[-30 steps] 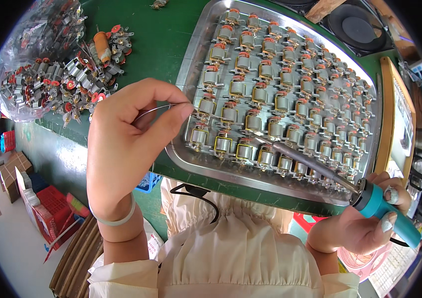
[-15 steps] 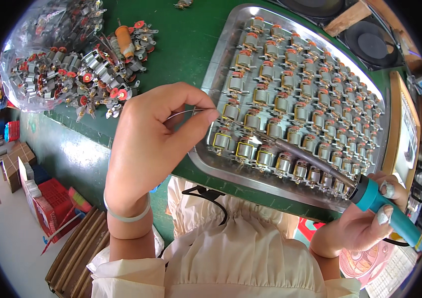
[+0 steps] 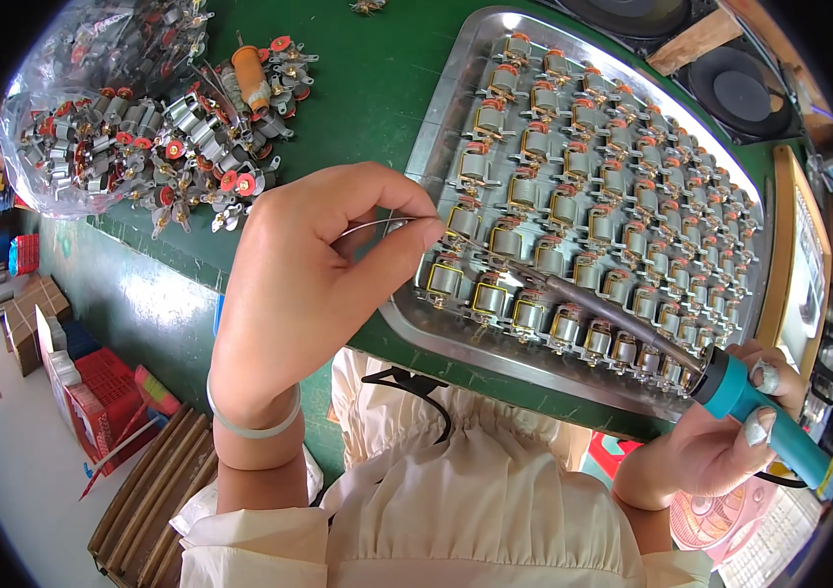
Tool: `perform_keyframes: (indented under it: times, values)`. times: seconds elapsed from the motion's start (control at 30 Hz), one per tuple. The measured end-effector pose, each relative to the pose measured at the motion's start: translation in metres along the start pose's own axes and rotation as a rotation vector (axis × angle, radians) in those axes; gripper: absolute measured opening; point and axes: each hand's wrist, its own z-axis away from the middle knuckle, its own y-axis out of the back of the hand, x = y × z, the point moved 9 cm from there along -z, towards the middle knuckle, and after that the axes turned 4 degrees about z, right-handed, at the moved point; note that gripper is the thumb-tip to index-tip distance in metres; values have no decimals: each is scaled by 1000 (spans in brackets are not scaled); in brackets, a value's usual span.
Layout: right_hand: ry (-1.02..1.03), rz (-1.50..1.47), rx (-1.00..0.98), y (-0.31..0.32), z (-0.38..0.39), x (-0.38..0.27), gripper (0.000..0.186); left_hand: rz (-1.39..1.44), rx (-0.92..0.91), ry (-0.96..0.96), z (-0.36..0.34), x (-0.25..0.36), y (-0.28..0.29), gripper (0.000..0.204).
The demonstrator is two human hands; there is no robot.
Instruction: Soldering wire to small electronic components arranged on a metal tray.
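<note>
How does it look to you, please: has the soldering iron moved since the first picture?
Yes. Judged against the metal tray, the soldering iron has shifted to the left: its tip now lies nearer the tray's left edge.

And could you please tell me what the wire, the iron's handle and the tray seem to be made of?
Wire: seemingly metal, perhaps solder; it looks thin, silvery and curved.
Handle: probably plastic, smooth and evenly teal.
Tray: metal, likely stainless steel with a polished finish, as its silvery surface throws bright glints.
</note>
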Motion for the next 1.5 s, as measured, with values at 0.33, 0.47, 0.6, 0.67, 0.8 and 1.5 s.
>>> perform_keyframes:
  times: [0.33,0.47,0.6,0.67,0.8,1.5]
  values:
    - [32,7,76,5,3,-7,31,-53,65,65,0,-7,25,8]
    - [-11,49,5,-11,4,-9,34,-46,45,74,-1,-14,25,8]
    - [-14,77,27,-18,5,-6,36,-3,52,52,0,-13,25,8]
    - [-19,79,11,-18,4,-5,35,-10,39,54,-1,-15,25,8]
    - [-50,60,-13,-21,5,-5,34,-8,38,0,0,-16,23,5]
    - [61,13,33,-13,4,-8,33,-27,68,33,1,-14,26,6]
